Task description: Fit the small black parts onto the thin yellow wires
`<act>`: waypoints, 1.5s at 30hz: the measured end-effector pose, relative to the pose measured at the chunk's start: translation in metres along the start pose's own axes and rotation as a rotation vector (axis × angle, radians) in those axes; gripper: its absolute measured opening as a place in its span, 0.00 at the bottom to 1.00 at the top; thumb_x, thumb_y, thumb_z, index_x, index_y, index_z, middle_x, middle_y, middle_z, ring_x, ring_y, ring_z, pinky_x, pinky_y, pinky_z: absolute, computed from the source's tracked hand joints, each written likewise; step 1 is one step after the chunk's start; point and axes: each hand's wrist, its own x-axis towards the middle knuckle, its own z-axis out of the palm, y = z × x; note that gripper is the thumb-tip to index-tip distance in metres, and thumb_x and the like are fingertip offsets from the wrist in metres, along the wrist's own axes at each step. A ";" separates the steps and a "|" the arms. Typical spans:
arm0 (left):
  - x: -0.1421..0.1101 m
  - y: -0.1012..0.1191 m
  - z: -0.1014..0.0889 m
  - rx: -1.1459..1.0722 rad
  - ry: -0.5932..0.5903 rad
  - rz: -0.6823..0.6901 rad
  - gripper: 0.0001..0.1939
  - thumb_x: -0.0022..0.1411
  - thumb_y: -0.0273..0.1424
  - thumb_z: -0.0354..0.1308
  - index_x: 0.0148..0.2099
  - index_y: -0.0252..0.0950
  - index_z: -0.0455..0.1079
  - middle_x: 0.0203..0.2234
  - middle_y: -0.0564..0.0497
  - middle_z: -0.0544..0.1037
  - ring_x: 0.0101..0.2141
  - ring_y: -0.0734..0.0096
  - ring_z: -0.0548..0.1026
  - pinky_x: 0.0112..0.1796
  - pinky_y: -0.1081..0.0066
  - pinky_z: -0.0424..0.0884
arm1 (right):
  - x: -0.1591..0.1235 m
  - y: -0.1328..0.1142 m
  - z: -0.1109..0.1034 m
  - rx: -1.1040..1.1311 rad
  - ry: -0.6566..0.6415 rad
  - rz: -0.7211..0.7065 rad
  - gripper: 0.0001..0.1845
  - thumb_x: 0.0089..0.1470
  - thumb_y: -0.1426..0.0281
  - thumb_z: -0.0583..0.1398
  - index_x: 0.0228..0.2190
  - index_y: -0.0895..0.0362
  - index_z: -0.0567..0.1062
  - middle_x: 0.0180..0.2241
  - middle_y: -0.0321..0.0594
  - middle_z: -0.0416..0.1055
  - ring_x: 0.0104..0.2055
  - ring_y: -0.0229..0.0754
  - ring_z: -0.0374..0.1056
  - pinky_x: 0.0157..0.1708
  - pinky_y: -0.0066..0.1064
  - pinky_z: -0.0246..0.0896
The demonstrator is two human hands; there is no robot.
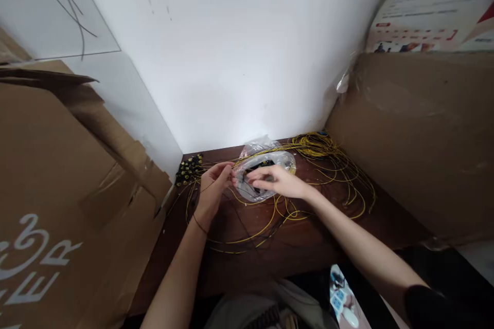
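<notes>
My left hand [214,185] has its fingertips pinched together on a thin cable, beside a clear plastic bag [252,196]. Dark strands of cable hang below this hand, and one crosses the wrist. Over the bag's opening is my right hand [280,181], its fingers bent and apart, with nothing visible between them. Small black parts [266,163] show inside the bag, partly covered by the right hand. Loose yellow-and-black cables [247,240] loop across the brown table in front of the bag.
Several black connectors with yellow ends [189,168] lie bunched at the left. A bundle of yellow cables [314,145] lies at the back right. Cardboard boxes stand left [77,164] and right [417,139]; a white wall [239,61] closes the back. A lit phone screen [345,298] is at the lower edge.
</notes>
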 end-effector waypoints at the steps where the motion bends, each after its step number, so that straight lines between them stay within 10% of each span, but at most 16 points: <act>1: 0.000 0.001 0.000 -0.061 -0.028 -0.015 0.12 0.50 0.33 0.62 0.37 0.31 0.72 0.24 0.52 0.74 0.24 0.76 0.73 0.28 0.74 0.71 | 0.001 0.010 0.005 0.054 -0.083 0.009 0.16 0.49 0.66 0.60 0.40 0.60 0.75 0.38 0.45 0.74 0.38 0.40 0.69 0.43 0.38 0.63; 5: 0.001 0.001 -0.001 -0.188 -0.035 -0.011 0.10 0.47 0.29 0.64 0.35 0.32 0.72 0.29 0.49 0.78 0.30 0.74 0.76 0.38 0.70 0.72 | -0.005 0.026 0.005 0.235 -0.179 0.028 0.14 0.49 0.65 0.61 0.36 0.61 0.76 0.27 0.39 0.74 0.31 0.36 0.69 0.37 0.31 0.64; 26: 0.024 0.005 -0.034 -0.775 0.458 0.009 0.18 0.65 0.20 0.42 0.29 0.32 0.69 0.24 0.54 0.78 0.30 0.84 0.76 0.37 0.84 0.74 | -0.021 0.031 -0.054 0.957 0.273 -0.017 0.08 0.56 0.70 0.52 0.36 0.54 0.70 0.15 0.27 0.47 0.15 0.30 0.44 0.14 0.19 0.47; 34: 0.009 0.004 -0.012 -0.501 0.080 0.007 0.05 0.56 0.27 0.58 0.36 0.33 0.73 0.29 0.51 0.79 0.26 0.81 0.74 0.28 0.81 0.72 | -0.013 0.035 -0.039 1.266 0.200 -0.017 0.08 0.56 0.76 0.52 0.35 0.57 0.70 0.17 0.28 0.58 0.17 0.28 0.55 0.14 0.15 0.53; 45: -0.015 -0.017 0.024 -0.034 -0.367 -0.154 0.14 0.54 0.33 0.60 0.41 0.31 0.73 0.30 0.45 0.77 0.27 0.73 0.73 0.29 0.71 0.71 | -0.006 0.033 -0.005 1.527 0.340 -0.051 0.15 0.51 0.82 0.54 0.30 0.50 0.73 0.26 0.26 0.72 0.34 0.28 0.69 0.41 0.24 0.66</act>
